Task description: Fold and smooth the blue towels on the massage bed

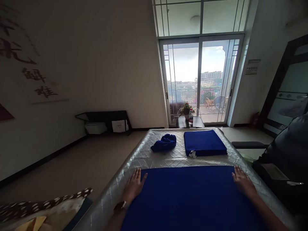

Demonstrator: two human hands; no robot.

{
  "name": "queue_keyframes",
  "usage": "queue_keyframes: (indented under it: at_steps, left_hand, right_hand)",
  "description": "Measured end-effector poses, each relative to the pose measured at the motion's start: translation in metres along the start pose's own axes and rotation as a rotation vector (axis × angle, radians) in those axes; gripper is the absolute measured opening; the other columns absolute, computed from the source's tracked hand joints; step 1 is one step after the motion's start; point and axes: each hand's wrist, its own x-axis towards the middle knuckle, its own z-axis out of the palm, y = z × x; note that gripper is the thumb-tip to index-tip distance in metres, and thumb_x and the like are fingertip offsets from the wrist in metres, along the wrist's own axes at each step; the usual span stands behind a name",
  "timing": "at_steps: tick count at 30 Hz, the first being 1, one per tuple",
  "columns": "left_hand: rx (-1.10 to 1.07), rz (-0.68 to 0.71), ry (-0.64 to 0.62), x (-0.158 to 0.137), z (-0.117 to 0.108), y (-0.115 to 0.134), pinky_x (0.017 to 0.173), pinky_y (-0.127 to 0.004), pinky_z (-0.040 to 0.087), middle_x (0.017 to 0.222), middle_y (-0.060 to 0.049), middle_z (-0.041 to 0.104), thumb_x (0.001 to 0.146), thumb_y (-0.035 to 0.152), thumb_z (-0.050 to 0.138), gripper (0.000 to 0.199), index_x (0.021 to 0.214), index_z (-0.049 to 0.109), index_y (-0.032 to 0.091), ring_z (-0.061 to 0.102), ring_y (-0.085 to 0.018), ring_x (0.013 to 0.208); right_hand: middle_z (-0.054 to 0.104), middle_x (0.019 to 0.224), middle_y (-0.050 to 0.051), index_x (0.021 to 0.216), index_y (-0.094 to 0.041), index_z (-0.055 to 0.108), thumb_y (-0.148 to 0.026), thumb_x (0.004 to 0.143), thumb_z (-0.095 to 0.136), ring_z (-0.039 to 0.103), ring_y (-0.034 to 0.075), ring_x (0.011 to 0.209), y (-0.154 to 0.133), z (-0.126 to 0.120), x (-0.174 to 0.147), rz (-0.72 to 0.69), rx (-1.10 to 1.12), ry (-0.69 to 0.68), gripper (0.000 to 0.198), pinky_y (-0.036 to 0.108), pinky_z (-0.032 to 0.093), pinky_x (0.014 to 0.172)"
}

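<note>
A large blue cloth [187,195] lies spread flat across the near part of a quilted silver mattress [120,184]. At its far left corner rests my left hand [136,183], fingers stretched out and thumb apart, touching the edge. My right hand [243,180] lies the same way at the far right corner, fingers extended. Neither hand grips anything. Beyond the cloth sits a crumpled blue cloth [165,142] on the left. To its right is a neatly folded stack of blue cloth [204,141] with white labels at its near left corner.
Behind the mattress stands a small dark table [196,123] with a potted plant [186,109] and a water bottle [191,118], before glass sliding doors [183,73]. Dark seating [288,150] borders the right side. A polka-dot fabric [48,203] shows at lower left; a low black shelf [108,117] stands by the wall.
</note>
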Motion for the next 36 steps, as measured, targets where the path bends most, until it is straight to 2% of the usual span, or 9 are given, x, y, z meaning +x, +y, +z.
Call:
queue_keyframes:
  at_steps: [3,5,8,12,16,21,28,31,36]
  left_hand:
    - [0.004,-0.012,0.008,-0.001,-0.016,0.014,0.126,-0.058,0.028,0.167,-0.024,0.035,0.104,0.064,0.014,0.087,0.158,0.038,0.001,0.032,-0.034,0.157]
    - [-0.012,0.025,0.053,-0.005,-0.026,0.041,0.125,-0.060,0.029,0.164,-0.026,0.039,0.106,0.061,0.015,0.083,0.157,0.041,0.000,0.033,-0.037,0.155]
    - [-0.061,0.233,0.100,-0.014,-0.029,0.113,0.126,-0.057,0.031,0.161,-0.025,0.045,0.109,0.053,0.020,0.073,0.153,0.048,0.002,0.037,-0.037,0.154]
    - [-0.098,0.473,0.083,-0.028,-0.010,0.220,0.124,-0.044,0.040,0.158,-0.011,0.056,0.110,0.048,0.033,0.054,0.149,0.058,0.019,0.046,-0.027,0.150]
    - [-0.088,0.616,0.083,-0.036,0.013,0.269,0.121,-0.051,0.043,0.156,-0.017,0.056,0.111,0.030,0.030,0.049,0.151,0.054,0.014,0.047,-0.028,0.149]
    - [-0.048,0.662,0.109,-0.036,0.023,0.265,0.121,-0.056,0.043,0.157,-0.018,0.054,0.111,0.028,0.028,0.051,0.158,0.045,0.016,0.043,-0.029,0.151]
    - [-0.066,0.622,0.012,-0.031,0.023,0.256,0.124,-0.052,0.040,0.161,-0.016,0.048,0.112,0.042,0.028,0.057,0.160,0.041,0.016,0.040,-0.027,0.153]
    - [-0.055,0.542,-0.006,-0.023,0.018,0.211,0.125,-0.052,0.037,0.163,-0.014,0.047,0.110,0.045,0.030,0.058,0.160,0.041,0.017,0.038,-0.027,0.154]
    - [0.046,0.217,-0.033,-0.003,0.003,0.076,0.126,-0.055,0.031,0.163,-0.016,0.047,0.107,0.043,0.028,0.060,0.156,0.048,0.014,0.036,-0.031,0.155]
  right_hand:
    - [0.047,0.158,0.028,0.140,-0.008,0.065,-0.024,0.105,0.022,0.042,0.029,0.150,0.004,-0.007,0.004,0.033,-0.029,-0.072,0.057,0.049,0.029,0.123]
    - [0.043,0.159,0.032,0.142,-0.001,0.062,-0.018,0.100,0.015,0.038,0.031,0.152,-0.012,-0.010,0.004,-0.002,-0.029,-0.103,0.065,0.050,0.021,0.125]
    - [0.044,0.160,0.025,0.148,-0.003,0.057,-0.018,0.098,0.022,0.036,0.029,0.154,-0.067,-0.011,-0.006,-0.159,0.010,-0.129,0.063,0.047,0.020,0.127]
    - [0.044,0.164,0.009,0.154,-0.016,0.052,-0.025,0.101,0.030,0.035,0.019,0.155,-0.164,0.002,-0.031,-0.412,0.112,-0.172,0.058,0.036,0.024,0.128]
    - [0.039,0.166,0.011,0.159,-0.013,0.041,-0.022,0.100,0.033,0.033,0.022,0.156,-0.210,0.025,-0.046,-0.572,0.254,-0.259,0.061,0.040,0.026,0.129]
    - [0.033,0.168,0.010,0.162,-0.014,0.035,-0.024,0.102,0.035,0.030,0.022,0.157,-0.204,0.041,-0.048,-0.567,0.246,-0.234,0.061,0.040,0.026,0.129]
    - [0.032,0.169,0.009,0.162,-0.014,0.035,-0.033,0.105,0.027,0.026,0.021,0.158,-0.200,0.032,-0.045,-0.532,0.277,-0.313,0.060,0.043,0.022,0.130]
    - [0.034,0.168,0.010,0.162,-0.013,0.035,-0.041,0.106,0.025,0.027,0.021,0.158,-0.156,0.030,-0.032,-0.455,0.225,-0.310,0.064,0.043,0.020,0.130]
    - [0.040,0.165,0.017,0.155,-0.010,0.050,-0.031,0.100,0.028,0.033,0.022,0.155,-0.033,0.031,0.002,-0.227,0.061,-0.222,0.062,0.039,0.023,0.126]
